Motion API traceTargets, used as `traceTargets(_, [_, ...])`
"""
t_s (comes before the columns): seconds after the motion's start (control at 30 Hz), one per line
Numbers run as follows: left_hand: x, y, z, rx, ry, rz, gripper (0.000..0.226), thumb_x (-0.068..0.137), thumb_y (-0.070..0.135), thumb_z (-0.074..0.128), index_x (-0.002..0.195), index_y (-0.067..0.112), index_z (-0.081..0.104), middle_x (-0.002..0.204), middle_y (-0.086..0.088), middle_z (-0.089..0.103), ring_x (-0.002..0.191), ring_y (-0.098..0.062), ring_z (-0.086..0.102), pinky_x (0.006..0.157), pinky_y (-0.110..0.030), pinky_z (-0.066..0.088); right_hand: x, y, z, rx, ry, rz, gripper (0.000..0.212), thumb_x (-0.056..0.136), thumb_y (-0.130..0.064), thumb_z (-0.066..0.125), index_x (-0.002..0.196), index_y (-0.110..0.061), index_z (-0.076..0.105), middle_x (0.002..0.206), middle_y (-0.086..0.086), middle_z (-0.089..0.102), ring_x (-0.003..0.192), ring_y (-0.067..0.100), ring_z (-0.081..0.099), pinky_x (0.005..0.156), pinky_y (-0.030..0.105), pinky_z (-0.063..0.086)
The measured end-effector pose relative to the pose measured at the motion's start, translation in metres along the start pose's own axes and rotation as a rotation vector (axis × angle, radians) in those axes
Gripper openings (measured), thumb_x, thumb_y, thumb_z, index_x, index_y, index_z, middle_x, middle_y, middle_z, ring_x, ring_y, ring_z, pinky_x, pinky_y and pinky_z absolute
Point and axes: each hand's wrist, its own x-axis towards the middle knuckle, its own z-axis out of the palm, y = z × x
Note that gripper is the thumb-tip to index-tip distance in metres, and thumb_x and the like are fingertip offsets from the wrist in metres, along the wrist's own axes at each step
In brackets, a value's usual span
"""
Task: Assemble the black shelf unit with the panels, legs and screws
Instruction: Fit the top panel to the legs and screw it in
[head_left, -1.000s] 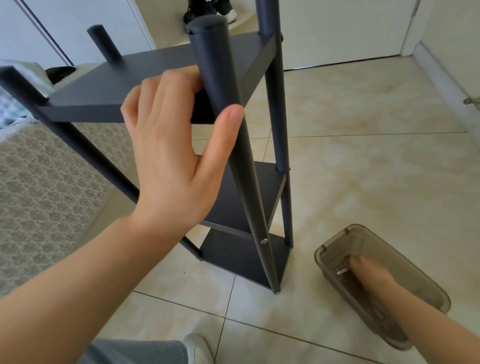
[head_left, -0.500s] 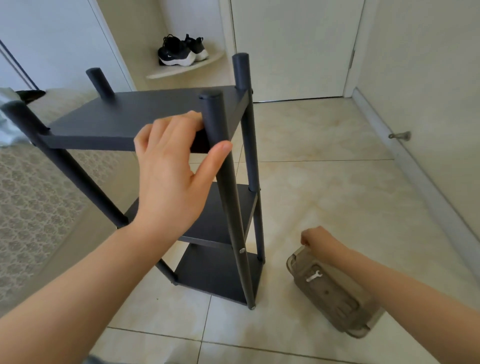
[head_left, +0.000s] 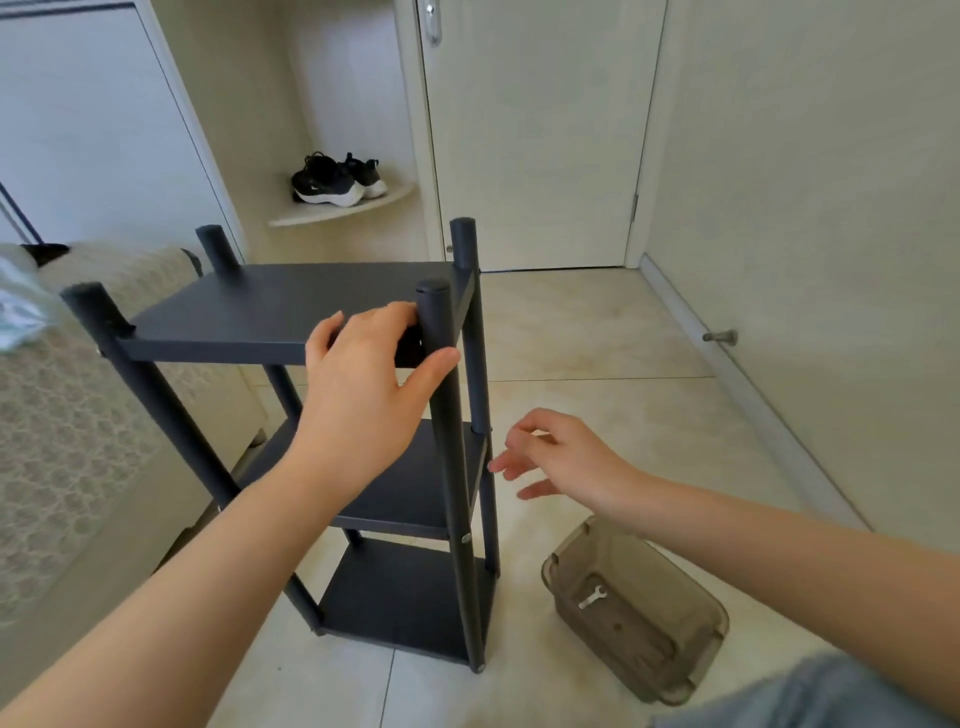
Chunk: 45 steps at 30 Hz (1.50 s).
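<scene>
Black shelf unit (head_left: 270, 306) looks light yet stiff; left hand (head_left: 363, 384) grips its top corner; right hand (head_left: 566, 457), just below, may pinch something: cannot tell.

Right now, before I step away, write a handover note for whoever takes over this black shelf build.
Left hand: grips the near right leg at the top panel corner.
Right hand: in the air beside the middle panel, thumb and forefinger together; whether they pinch a screw is unclear.
Parts: shelf unit upright on the tile floor; brown box to its right holds a small wrench.
Done: three panels and four legs joined; a screw head shows at the middle panel.
Left: probably fastening the held top corner; check the other joints.
</scene>
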Motion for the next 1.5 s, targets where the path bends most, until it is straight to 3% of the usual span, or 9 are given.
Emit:
traceTargets(0.13, [0.003, 0.0, 0.001, -0.026, 0.025, -0.028, 0.014, 0.093, 0.033, 0.063, 0.105, 0.025, 0.064, 0.087, 0.021, 0.063, 0.088, -0.003, 0.059, 0.122, -0.034, 0.005, 0.013, -0.013, 0.034, 0.207, -0.014, 0.101, 0.019, 0.104, -0.025, 0.041, 0.118, -0.015, 0.05, 0.103, 0.004, 0.073, 0.1, 0.016, 0.067, 0.099, 0.038, 0.051])
traceTargets(0.27, [0.012, -0.001, 0.002, -0.104, 0.086, -0.083, 0.008, 0.09, 0.027, 0.07, 0.095, 0.023, 0.073, 0.069, 0.013, 0.067, 0.074, -0.003, 0.062, 0.118, -0.028, 0.005, 0.027, -0.019, 0.056, 0.289, -0.105, 0.13, 0.015, 0.105, -0.023, 0.038, 0.116, -0.018, 0.048, 0.09, 0.005, 0.076, 0.091, 0.021, 0.072, 0.101, 0.041, 0.048])
traceTargets(0.43, [0.027, -0.004, -0.004, -0.152, 0.163, -0.145, 0.007, 0.09, 0.025, 0.071, 0.094, 0.021, 0.075, 0.083, 0.005, 0.074, 0.084, -0.012, 0.067, 0.114, -0.025, 0.001, 0.044, -0.033, 0.061, 0.195, -0.038, 0.1, 0.022, 0.107, -0.026, 0.027, 0.117, -0.016, 0.043, 0.074, 0.006, 0.065, 0.068, 0.019, 0.062, 0.079, 0.029, 0.054])
traceTargets(0.5, [0.036, -0.01, -0.008, -0.222, 0.174, -0.187, 0.003, 0.089, 0.024, 0.072, 0.089, 0.025, 0.075, 0.085, 0.005, 0.075, 0.086, -0.015, 0.069, 0.119, -0.031, 0.013, 0.054, -0.044, 0.063, 0.177, -0.001, 0.069, 0.024, 0.107, -0.026, 0.024, 0.118, -0.014, 0.04, 0.072, 0.006, 0.061, 0.059, 0.014, 0.058, 0.061, 0.018, 0.05])
traceTargets(0.6, [0.051, -0.019, -0.021, -0.369, 0.198, -0.281, 0.018, 0.087, 0.022, 0.075, 0.084, 0.039, 0.071, 0.076, 0.023, 0.068, 0.081, 0.0, 0.067, 0.088, -0.023, 0.051, 0.069, -0.06, 0.067, 0.203, 0.056, 0.029, 0.026, 0.108, -0.025, 0.022, 0.118, -0.011, 0.04, 0.07, 0.007, 0.057, 0.048, 0.008, 0.051, 0.042, 0.009, 0.042])
traceTargets(0.9, [0.07, -0.054, -0.053, -0.554, 0.374, -0.499, 0.028, 0.086, 0.021, 0.077, 0.073, 0.043, 0.065, 0.06, 0.03, 0.065, 0.066, 0.006, 0.063, 0.056, -0.002, 0.042, 0.105, -0.1, 0.092, 0.148, 0.079, -0.122, 0.02, 0.107, -0.024, 0.026, 0.111, -0.009, 0.039, 0.078, 0.01, 0.052, 0.049, 0.007, 0.049, 0.042, 0.008, 0.037])
traceTargets(1.1, [0.075, -0.075, -0.064, -0.702, 0.44, -0.571, 0.02, 0.085, 0.013, 0.077, 0.085, 0.032, 0.071, 0.069, 0.026, 0.071, 0.074, 0.011, 0.068, 0.061, -0.002, 0.045, 0.117, -0.113, 0.105, 0.091, 0.146, -0.234, 0.015, 0.106, -0.026, 0.028, 0.107, -0.015, 0.038, 0.079, 0.005, 0.053, 0.061, 0.013, 0.052, 0.048, 0.014, 0.041])
traceTargets(1.33, [0.073, -0.085, -0.062, -0.774, 0.496, -0.662, 0.018, 0.084, 0.012, 0.078, 0.086, 0.029, 0.075, 0.083, 0.014, 0.077, 0.091, -0.004, 0.072, 0.094, -0.024, 0.052, 0.131, -0.118, 0.099, -0.018, 0.191, -0.278, 0.016, 0.106, -0.026, 0.028, 0.099, -0.016, 0.037, 0.081, 0.009, 0.054, 0.065, 0.016, 0.05, 0.041, 0.007, 0.037])
traceTargets(1.5, [0.05, -0.096, -0.045, -0.883, 0.474, -0.818, 0.013, 0.082, 0.015, 0.08, 0.085, 0.028, 0.076, 0.079, 0.013, 0.077, 0.08, 0.001, 0.071, 0.082, -0.024, 0.049, 0.141, -0.101, 0.092, -0.21, 0.216, -0.257, 0.02, 0.106, -0.033, 0.025, 0.099, -0.019, 0.038, 0.077, 0.006, 0.058, 0.062, 0.014, 0.052, 0.048, 0.02, 0.042])
